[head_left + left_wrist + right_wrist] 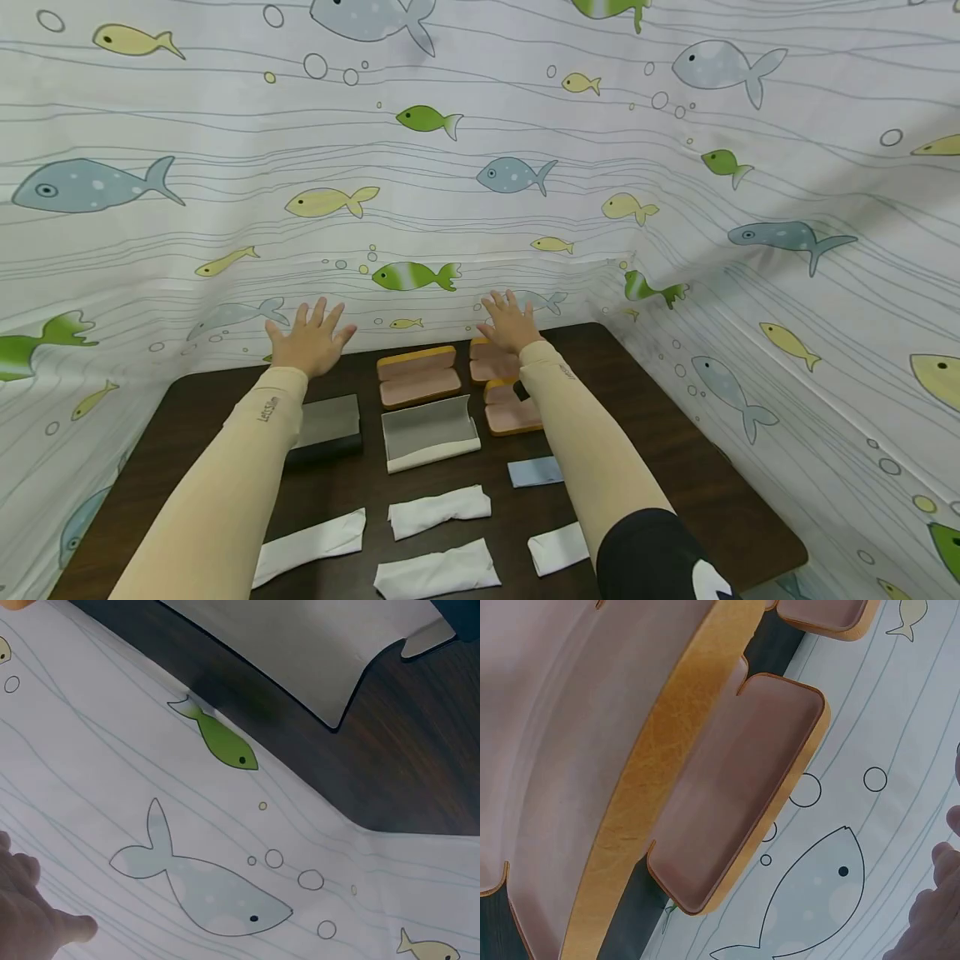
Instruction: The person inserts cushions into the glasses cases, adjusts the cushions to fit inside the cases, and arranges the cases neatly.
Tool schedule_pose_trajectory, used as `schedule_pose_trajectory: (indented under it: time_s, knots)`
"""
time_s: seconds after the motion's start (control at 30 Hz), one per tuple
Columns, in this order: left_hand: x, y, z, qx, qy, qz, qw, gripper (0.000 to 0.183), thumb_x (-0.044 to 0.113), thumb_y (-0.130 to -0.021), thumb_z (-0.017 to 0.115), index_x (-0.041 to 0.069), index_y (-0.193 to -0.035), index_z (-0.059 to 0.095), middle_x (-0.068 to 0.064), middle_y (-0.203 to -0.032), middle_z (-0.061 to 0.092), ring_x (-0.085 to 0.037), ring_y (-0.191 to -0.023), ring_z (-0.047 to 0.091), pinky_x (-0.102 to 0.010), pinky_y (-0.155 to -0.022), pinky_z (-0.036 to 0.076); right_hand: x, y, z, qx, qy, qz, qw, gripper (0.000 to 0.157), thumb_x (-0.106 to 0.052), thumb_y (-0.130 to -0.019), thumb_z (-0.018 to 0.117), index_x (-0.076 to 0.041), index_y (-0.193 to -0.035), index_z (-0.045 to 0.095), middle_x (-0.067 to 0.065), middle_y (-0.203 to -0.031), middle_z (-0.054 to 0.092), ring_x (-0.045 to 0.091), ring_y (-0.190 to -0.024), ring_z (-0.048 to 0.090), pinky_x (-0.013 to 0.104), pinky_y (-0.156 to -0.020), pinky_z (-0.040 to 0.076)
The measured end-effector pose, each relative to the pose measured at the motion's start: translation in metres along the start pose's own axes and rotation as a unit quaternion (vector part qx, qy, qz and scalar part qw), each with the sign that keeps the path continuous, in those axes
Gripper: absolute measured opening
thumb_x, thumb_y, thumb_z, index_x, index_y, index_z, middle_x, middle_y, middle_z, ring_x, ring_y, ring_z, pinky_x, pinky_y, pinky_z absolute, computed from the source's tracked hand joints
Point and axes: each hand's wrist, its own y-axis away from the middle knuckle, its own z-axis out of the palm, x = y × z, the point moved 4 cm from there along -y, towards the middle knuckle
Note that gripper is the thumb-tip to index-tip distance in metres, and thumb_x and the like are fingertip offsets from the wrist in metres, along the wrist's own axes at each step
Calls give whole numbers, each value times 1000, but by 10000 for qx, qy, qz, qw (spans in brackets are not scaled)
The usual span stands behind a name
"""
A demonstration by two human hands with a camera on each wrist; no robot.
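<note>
My left hand point(307, 340) is raised with fingers spread, beyond an open black case point(330, 417) with a grey lining; it holds nothing. My right hand point(512, 323), also with its fingers extended and nothing in it, is over the table's back edge by an open orange case point(487, 363) with a pink lining. A second orange case point(513, 414) lies partly behind the right forearm. Between the arms lie a third open orange case point(418, 379) and an open white case point(429, 429) lined in grey. In the right wrist view, the fingers point(941, 877) show at the right edge.
On the dark wooden table point(645, 417), several folded white cloths, one a middle cloth point(440, 510), lie toward the front. A folded light blue cloth point(534, 472) is beside the right forearm. A fish-patterned curtain point(465, 233) hangs along the back and right side.
</note>
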Motion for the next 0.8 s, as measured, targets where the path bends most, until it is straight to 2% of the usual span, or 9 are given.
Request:
schedule_pose_trajectory:
  time_s: [0.13, 0.27, 0.37, 0.47, 0.53, 0.6, 0.7, 0.8]
  knots:
    - [0, -1, 3, -28, 57, 43, 10000, 88, 73, -99, 6, 14, -164, 10, -21, -168, -3, -49, -151, -4, -81, -102, -14, 0, 0, 3, -35, 2, -16, 10000, 64, -48, -108, 41, -20, -163, 23, 6, -170, 9, 32, -156, 1, 67, -118, 6]
    - [1, -3, 4, -1, 41, 113, 9999, 86, 71, -101, 9, 11, -163, 11, -24, -167, 0, -50, -151, -2, -83, -104, -1, -3, 2, 3, 40, 28, -83, 10000, 63, -47, -108, 41, -18, -162, 25, 7, -170, 12, 33, -156, 3, 67, -118, 8]
    - [3, -2, 2, 88, 12, 202, 9998, 78, 62, -106, 19, 9, -162, 14, -26, -166, 4, -50, -150, 5, -82, -105, 12, -7, 3, 1, 110, -16, -170, 9998, 62, -44, -109, 44, -16, -161, 27, 9, -169, 15, 33, -156, 7, 67, -117, 10]
    - [7, 1, -3, 356, -21, 354, 9987, 67, 47, -109, 35, 3, -159, 25, -29, -163, 18, -50, -146, 24, -77, -102, 29, -10, 2, 1, 167, -145, -265, 9994, 60, -41, -109, 46, -14, -160, 29, 11, -168, 21, 32, -155, 15, 64, -118, 14]
    - [9, 4, -7, 655, -21, 462, 9968, 58, 36, -108, 45, 1, -154, 37, -29, -155, 37, -48, -134, 46, -69, -94, 45, -10, 3, 1, 251, -327, -339, 9986, 57, -37, -109, 48, -13, -158, 34, 12, -165, 28, 31, -152, 26, 59, -119, 21]
    - [10, 5, -10, 942, 54, 569, 9939, 48, 27, -106, 50, -1, -145, 49, -28, -141, 54, -43, -112, 64, -59, -81, 54, -11, 5, -1, 364, -518, -409, 9972, 54, -35, -109, 49, -10, -155, 39, 11, -160, 38, 29, -147, 37, 52, -117, 29]
    - [11, 9, -15, 1278, 199, 722, 9890, 36, 21, -103, 53, -1, -131, 61, -25, -122, 67, -33, -85, 68, -49, -64, 55, -13, 9, -4, 591, -689, -500, 9946, 47, -31, -108, 52, -9, -149, 49, 9, -151, 51, 27, -137, 50, 45, -110, 41]
    - [12, 17, -15, 1402, 328, 872, 9857, 32, 21, -103, 54, 0, -125, 66, -24, -119, 69, -31, -81, 68, -46, -58, 54, -19, 17, -5, 729, -772, -593, 9926, 42, -30, -107, 53, -9, -144, 56, 7, -142, 60, 25, -126, 59, 42, -102, 48]
